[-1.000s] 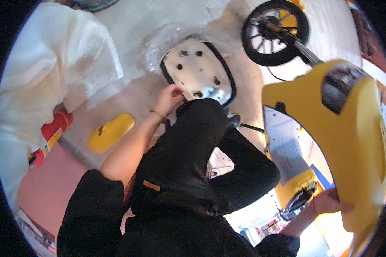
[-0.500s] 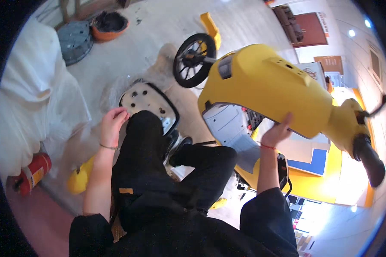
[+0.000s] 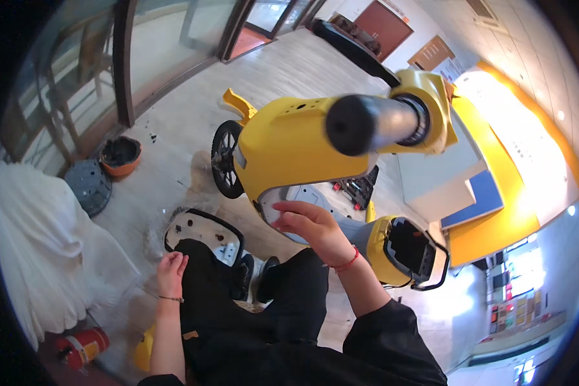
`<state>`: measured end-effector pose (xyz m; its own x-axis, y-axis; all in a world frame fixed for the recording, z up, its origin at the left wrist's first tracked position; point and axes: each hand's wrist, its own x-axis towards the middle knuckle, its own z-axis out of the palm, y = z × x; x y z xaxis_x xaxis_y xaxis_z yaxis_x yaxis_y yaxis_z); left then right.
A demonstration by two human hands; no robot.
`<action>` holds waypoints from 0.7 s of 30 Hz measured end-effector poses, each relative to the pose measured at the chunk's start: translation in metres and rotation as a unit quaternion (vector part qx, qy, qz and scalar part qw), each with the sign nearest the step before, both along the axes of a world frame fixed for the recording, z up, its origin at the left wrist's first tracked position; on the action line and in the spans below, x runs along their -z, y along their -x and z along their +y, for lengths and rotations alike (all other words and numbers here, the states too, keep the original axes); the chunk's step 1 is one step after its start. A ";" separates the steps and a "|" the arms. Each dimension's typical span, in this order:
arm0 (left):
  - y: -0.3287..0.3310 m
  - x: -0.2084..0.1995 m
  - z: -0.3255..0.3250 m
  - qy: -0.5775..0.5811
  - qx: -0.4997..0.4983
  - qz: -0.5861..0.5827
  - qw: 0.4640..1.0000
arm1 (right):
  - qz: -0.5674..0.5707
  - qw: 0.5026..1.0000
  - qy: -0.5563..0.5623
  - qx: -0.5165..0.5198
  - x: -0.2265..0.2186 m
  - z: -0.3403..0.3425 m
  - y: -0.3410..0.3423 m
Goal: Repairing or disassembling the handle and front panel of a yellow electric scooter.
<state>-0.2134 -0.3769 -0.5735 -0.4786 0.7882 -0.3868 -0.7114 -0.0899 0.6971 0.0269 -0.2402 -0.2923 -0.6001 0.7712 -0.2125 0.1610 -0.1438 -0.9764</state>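
A yellow scooter (image 3: 289, 141) stands in front of me on the right, its black handlebar grip (image 3: 367, 122) toward me. My right hand (image 3: 305, 225) is over the scooter's grey inner front panel (image 3: 270, 201), fingers stretched left and a little apart; whether they touch it I cannot tell. By my left knee my left hand (image 3: 172, 273) is closed, its fingertips together; anything between them is too small to make out. A white panel with a black rim (image 3: 206, 237) lies on the floor beyond that knee. Behind the footboard, the scooter's seat compartment (image 3: 410, 248) is uncovered.
An open black tool case (image 3: 359, 190) lies beyond the scooter. An orange bowl-shaped container (image 3: 120, 156) and a round grey lid (image 3: 89, 186) are at far left. White sheeting (image 3: 51, 238) and a red fire extinguisher (image 3: 83, 347) are nearer. A yellow counter (image 3: 502, 231) stands right.
My view has swung, bringing the handlebar grip nearer the middle. My right hand has left the scooter's yellow front body and moved to its grey inner panel. My left hand stays closed by the knee.
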 end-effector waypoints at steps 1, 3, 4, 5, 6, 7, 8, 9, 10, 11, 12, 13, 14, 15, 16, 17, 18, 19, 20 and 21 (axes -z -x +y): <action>-0.003 -0.006 -0.001 0.002 0.007 -0.010 1.000 | 0.035 0.997 -0.036 -0.053 -0.023 -0.010 0.010; -0.006 -0.010 -0.006 0.004 0.016 -0.010 1.000 | 0.136 0.978 -0.074 -0.143 -0.053 -0.022 0.033; -0.008 -0.010 -0.006 0.004 0.023 -0.012 1.000 | 0.200 0.959 -0.082 -0.182 -0.066 -0.025 0.043; -0.010 -0.011 -0.006 0.004 0.031 -0.014 0.999 | 0.271 0.942 -0.066 -0.186 -0.074 -0.023 0.052; -0.013 -0.015 -0.007 0.002 0.035 -0.018 0.999 | 0.340 0.919 -0.048 -0.192 -0.081 -0.019 0.062; -0.016 -0.020 -0.008 0.001 0.039 -0.023 0.999 | 0.398 0.900 -0.009 -0.179 -0.087 -0.016 0.071; -0.019 -0.026 -0.008 0.014 0.047 -0.025 0.998 | 0.445 0.881 0.035 -0.155 -0.098 -0.017 0.078; -0.018 -0.028 -0.010 0.024 0.050 -0.023 0.998 | 0.491 0.857 0.080 -0.134 -0.108 -0.019 0.083; -0.019 -0.030 -0.014 0.030 0.044 -0.013 0.998 | 0.503 0.850 0.074 -0.137 -0.109 -0.019 0.086; -0.020 -0.035 -0.017 0.037 0.038 -0.003 0.999 | 0.517 0.839 0.106 -0.130 -0.108 -0.017 0.090; -0.020 -0.037 -0.021 0.039 0.043 0.008 0.998 | 0.530 0.827 0.139 -0.124 -0.109 -0.018 0.092; -0.019 -0.040 -0.023 0.036 0.042 0.020 0.998 | 0.527 0.834 0.126 -0.102 -0.113 -0.021 0.092; -0.019 -0.042 -0.027 0.040 0.040 0.012 0.998 | 0.511 0.845 0.128 -0.091 -0.114 -0.024 0.091; -0.019 -0.044 -0.030 0.043 0.038 0.002 0.998 | 0.495 0.856 0.128 -0.080 -0.115 -0.027 0.090; -0.019 -0.047 -0.032 0.050 0.039 0.009 0.998 | 0.502 0.852 0.127 -0.083 -0.115 -0.029 0.087; -0.019 -0.050 -0.035 0.050 0.036 0.016 0.998 | 0.497 0.854 0.133 -0.081 -0.114 -0.033 0.084; -0.021 -0.053 -0.038 0.053 0.036 0.013 0.998 | 0.492 0.856 0.138 -0.078 -0.113 -0.037 0.081; -0.022 -0.056 -0.039 0.055 0.037 0.009 0.998 | 0.475 0.866 0.144 -0.065 -0.111 -0.042 0.075; -0.024 -0.061 -0.040 0.054 0.027 0.002 0.998 | 0.468 0.868 0.135 -0.094 -0.107 -0.047 0.068; -0.026 -0.065 -0.041 0.056 0.022 0.003 0.998 | 0.458 0.871 0.128 -0.122 -0.101 -0.050 0.058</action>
<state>-0.1870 -0.4176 -0.5082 -0.4469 0.7609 -0.4704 -0.7091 0.0194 0.7049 -0.0308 -0.2905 -0.1915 -0.7476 0.5945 0.2961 -0.6129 -0.4457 -0.6524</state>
